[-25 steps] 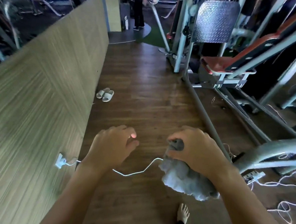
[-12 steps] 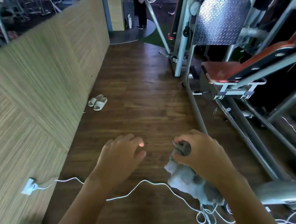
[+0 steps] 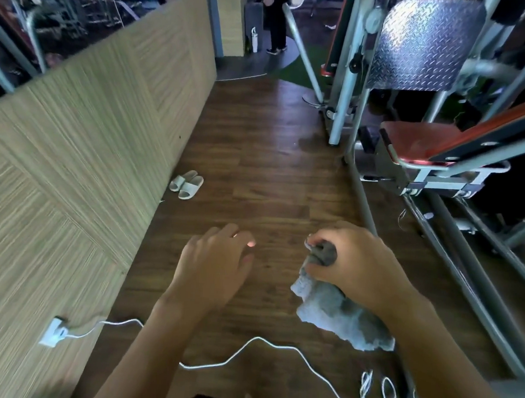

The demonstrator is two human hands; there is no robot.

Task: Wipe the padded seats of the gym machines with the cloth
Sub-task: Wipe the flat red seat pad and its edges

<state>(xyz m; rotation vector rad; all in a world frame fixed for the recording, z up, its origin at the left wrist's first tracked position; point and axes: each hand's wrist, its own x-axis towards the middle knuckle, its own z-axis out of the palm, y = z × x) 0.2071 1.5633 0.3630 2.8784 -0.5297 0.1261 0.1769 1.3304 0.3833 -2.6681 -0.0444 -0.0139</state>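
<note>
My right hand [image 3: 358, 266] is closed around a bunched grey cloth [image 3: 337, 314], which hangs down below the fist over the wooden floor. My left hand [image 3: 217, 263] hovers empty beside it, palm down, fingers loosely spread. Ahead on the right stands a gym machine with a red padded seat [image 3: 418, 140] on a grey metal frame, and a slanted red back pad [image 3: 505, 127] rising to the right. Both hands are well short of the seat, nearer to me and to its left.
A wood-panelled wall [image 3: 88, 157] runs along the left. White slippers [image 3: 187, 184] lie by it. A white cable [image 3: 264, 343] from a wall plug [image 3: 52, 332] crosses the floor in front of me. Machine rails [image 3: 454, 256] lie low on the right. A person [image 3: 275, 18] stands far ahead.
The view has moved forward along the floor toward the machine; the red seat is larger and closer. Both hands keep their pose, the right still holding the cloth.
</note>
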